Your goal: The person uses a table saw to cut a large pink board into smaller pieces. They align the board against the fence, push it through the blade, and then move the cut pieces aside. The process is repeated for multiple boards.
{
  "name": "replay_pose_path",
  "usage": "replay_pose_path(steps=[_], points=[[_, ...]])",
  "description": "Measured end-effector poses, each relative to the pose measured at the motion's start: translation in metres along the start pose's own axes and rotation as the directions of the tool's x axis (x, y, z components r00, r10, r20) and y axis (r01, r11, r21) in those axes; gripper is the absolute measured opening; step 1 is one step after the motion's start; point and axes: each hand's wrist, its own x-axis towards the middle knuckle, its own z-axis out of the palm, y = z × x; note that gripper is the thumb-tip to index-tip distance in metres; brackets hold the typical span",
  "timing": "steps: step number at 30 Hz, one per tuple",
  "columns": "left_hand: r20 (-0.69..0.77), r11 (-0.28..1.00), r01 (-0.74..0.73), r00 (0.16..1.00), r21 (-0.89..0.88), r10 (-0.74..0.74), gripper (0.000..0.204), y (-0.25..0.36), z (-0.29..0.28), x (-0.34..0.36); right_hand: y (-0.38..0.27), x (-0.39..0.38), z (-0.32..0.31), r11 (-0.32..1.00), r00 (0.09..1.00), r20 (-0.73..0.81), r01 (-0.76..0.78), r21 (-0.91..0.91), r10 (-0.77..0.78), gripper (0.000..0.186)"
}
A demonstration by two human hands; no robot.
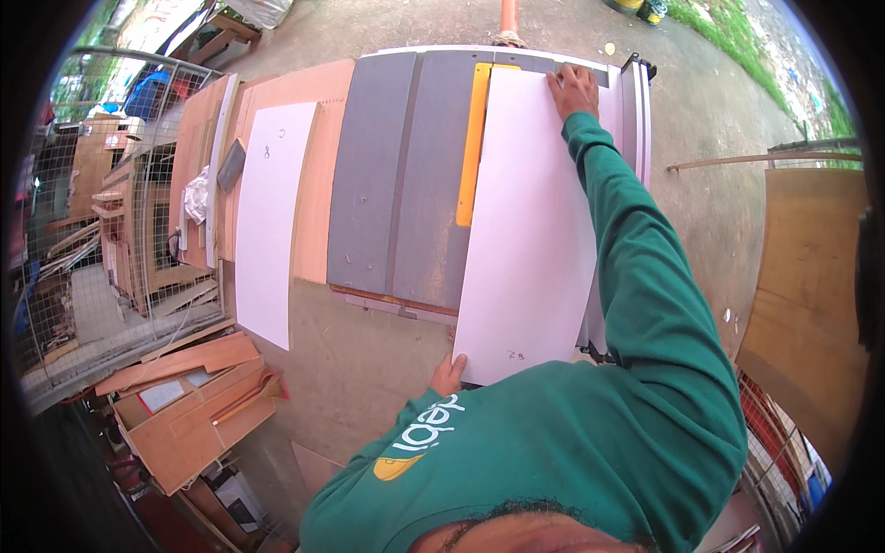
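Where a grey tabletop [371,166] stands over concrete floor [355,346], the right hand [573,89] rests fingers-apart on white board [527,226]. I can't tell if the left hand [448,376] grips its corner.

Head camera: wide fisheye, left of a head-worn pair. It is looking from head height, facing steeply down and forward. The bench [373,175] is lying before it, the board [525,230] near centre. Nearest, the shirt [562,442] is filling the lower middle; the left hand [448,375] is showing just beyond, the right hand [576,90] farther off, toward the top. Fence [83,198] is bowing along the left side, grass [724,37] at upper right; the four corners are falling dark.
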Motion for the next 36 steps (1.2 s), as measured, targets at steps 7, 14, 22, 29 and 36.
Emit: replay_pose_path(steps=[7,14,22,29,36], points=[[-0.049,0.996,-0.063,0.997,-0.066,0.060,0.067,0.013,0.002,0.006,0.001,0.012,0.005,1.000,0.999,-0.052,0.008,-0.014,-0.009,0.030],[0.006,0.992,-0.017,1.000,-0.121,0.018,0.063,0.025,0.001,0.000,0.002,0.010,0.005,1.000,0.999,-0.036,0.002,-0.026,-0.002,0.032],[-0.072,0.994,-0.097,0.993,-0.041,0.094,0.065,0.029,0.004,-0.002,0.004,0.011,0.008,0.999,0.999,-0.032,0.036,-0.032,-0.038,0.033],[-0.050,0.997,-0.078,0.996,0.009,0.079,0.064,0.025,-0.001,0.001,0.009,0.015,0.018,0.994,0.990,-0.099,0.097,-0.059,-0.102,0.033],[-0.070,0.990,-0.129,0.990,-0.056,0.125,0.066,0.030,0.000,0.010,0.004,-0.042,0.025,0.939,0.989,0.146,0.065,-0.338,-0.016,0.052]])
